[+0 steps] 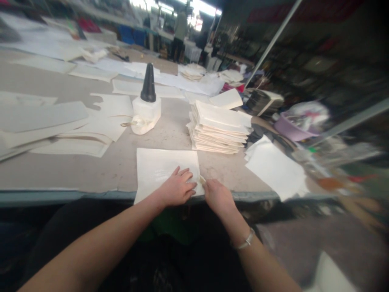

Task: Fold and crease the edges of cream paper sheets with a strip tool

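Left hand (pixel 180 187) lies, fingers slightly spread, on one white sheet (pixel 161 166) at the near edge of the counter (pixel 173 127); right hand (pixel 217 195) pinches one pale strip (pixel 202 179). Beyond stand one stack (pixel 219 132) and one black cone (pixel 148 85).

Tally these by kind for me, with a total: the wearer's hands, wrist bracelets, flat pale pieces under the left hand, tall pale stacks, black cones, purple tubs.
Hands: 2 (left hand, right hand)
Bracelet: 1
Flat pale piece: 1
Tall pale stack: 1
Black cone: 1
Purple tub: 1
Total: 7
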Demonstrator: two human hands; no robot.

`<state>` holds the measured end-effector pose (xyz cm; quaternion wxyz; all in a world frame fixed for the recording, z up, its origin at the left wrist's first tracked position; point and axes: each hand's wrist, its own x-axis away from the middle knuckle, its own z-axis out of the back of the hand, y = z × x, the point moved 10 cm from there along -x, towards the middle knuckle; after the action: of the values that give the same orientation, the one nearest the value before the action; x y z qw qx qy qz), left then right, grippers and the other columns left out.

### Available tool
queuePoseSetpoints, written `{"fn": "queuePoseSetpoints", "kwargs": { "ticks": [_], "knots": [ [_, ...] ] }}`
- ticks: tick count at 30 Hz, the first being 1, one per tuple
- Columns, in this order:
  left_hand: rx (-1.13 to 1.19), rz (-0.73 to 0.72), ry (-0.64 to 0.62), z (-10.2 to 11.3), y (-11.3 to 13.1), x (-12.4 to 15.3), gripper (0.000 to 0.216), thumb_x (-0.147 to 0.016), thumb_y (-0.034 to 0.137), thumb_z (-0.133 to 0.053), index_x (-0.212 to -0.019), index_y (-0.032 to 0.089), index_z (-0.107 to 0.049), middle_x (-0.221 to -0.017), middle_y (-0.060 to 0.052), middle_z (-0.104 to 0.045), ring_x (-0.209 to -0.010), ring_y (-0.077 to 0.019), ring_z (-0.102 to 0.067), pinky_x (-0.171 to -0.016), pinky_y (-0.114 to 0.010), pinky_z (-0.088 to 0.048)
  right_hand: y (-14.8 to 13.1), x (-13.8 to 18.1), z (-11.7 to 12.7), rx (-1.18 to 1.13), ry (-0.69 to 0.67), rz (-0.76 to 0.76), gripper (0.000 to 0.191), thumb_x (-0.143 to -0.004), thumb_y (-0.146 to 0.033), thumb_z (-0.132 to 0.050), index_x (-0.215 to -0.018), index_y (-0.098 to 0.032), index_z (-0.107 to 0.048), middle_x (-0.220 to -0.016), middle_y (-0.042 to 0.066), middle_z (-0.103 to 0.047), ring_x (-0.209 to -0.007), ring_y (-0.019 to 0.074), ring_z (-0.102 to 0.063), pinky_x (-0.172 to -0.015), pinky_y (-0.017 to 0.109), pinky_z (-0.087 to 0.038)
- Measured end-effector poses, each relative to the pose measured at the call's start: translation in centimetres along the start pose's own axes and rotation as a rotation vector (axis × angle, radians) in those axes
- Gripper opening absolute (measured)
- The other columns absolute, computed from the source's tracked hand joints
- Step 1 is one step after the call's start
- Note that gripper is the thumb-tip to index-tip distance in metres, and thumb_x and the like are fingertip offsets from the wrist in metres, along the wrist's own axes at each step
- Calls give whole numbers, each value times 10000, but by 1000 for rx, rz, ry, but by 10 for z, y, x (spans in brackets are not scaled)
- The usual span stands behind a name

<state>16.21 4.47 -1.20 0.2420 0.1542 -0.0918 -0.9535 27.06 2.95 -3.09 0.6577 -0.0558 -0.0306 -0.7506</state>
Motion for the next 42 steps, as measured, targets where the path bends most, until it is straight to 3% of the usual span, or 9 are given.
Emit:
{"fn": "queuePoseSetpoints", "kwargs": {
  "ticks": [4,9,13,17,25,30,33,38,42],
  "knots": [
    [7,5,-4,-1,-1,0,309,-910,375,-462,-1125,248,-644,-1172,-122,-534,-1253,-336,-426,-1069,-588,-261,-6,-3,0,5,-16,-19,258,-961,-263,-342,-918,-184,-584,-936,96,-664,-783,194,-645,-635,272,-434],
    [-4,-6,-18,-1,0,-1,323,-914,364,-443,-1126,227,-645,-1152,-142,-535,-1252,-351,-426,-1056,-605,-271,-18,3,2,41,-30,86,224,-945,-224,-366,-928,-176,-584,-915,87,-651,-750,182,-643,-602,259,-415],
    [-5,-11,-11,0,0,-1,313,-907,361,-460,-1116,228,-652,-1138,-141,-541,-1249,-353,-432,-1054,-604,-275,-14,2,4,56,-39,125,222,-948,-245,-376,-913,-189,-587,-919,77,-649,-768,182,-640,-612,259,-413],
    [17,-13,-1,1,0,0,292,-899,366,-486,-1094,238,-662,-1148,-131,-544,-1253,-346,-430,-1057,-603,-270,-5,-4,7,51,-29,53,267,-968,-286,-342,-920,-189,-585,-942,73,-650,-779,185,-637,-624,264,-414],
    [19,-18,-9,3,1,0,302,-897,346,-479,-1106,217,-654,-1149,-142,-544,-1243,-348,-443,-1049,-597,-285,-17,0,8,44,-34,168,246,-952,-231,-360,-931,-179,-600,-937,82,-652,-787,177,-632,-641,248,-408],
    [61,-10,-7,5,0,1,276,-887,333,-495,-1075,222,-663,-1164,-123,-551,-1240,-334,-449,-1062,-592,-265,-8,-4,9,31,3,93,252,-956,-249,-359,-923,-182,-599,-939,78,-653,-778,176,-626,-643,252,-408],
    [115,9,5,4,-3,0,269,-898,324,-476,-1048,219,-672,-1153,-103,-580,-1235,-309,-460,-1077,-570,-260,-13,-5,9,5,1,146,218,-934,-208,-391,-924,-171,-606,-930,84,-655,-775,171,-620,-649,249,-403],
    [180,106,18,9,-38,-7,316,-907,295,-441,-1105,190,-664,-1230,-113,-587,-1166,-226,-528,-1045,-393,-376,1,-5,7,-271,60,226,246,-923,-285,-436,-757,-190,-589,-781,37,-641,-716,151,-580,-659,237,-399],
    [-105,431,-58,32,-108,-2,452,-892,367,-438,-1282,166,-549,-1366,-163,-488,-1286,-332,-406,-1051,-488,-338,43,-5,15,-497,321,98,314,-918,-346,-423,-650,-198,-491,-668,16,-565,-628,136,-520,-616,236,-374]
  ]
}}
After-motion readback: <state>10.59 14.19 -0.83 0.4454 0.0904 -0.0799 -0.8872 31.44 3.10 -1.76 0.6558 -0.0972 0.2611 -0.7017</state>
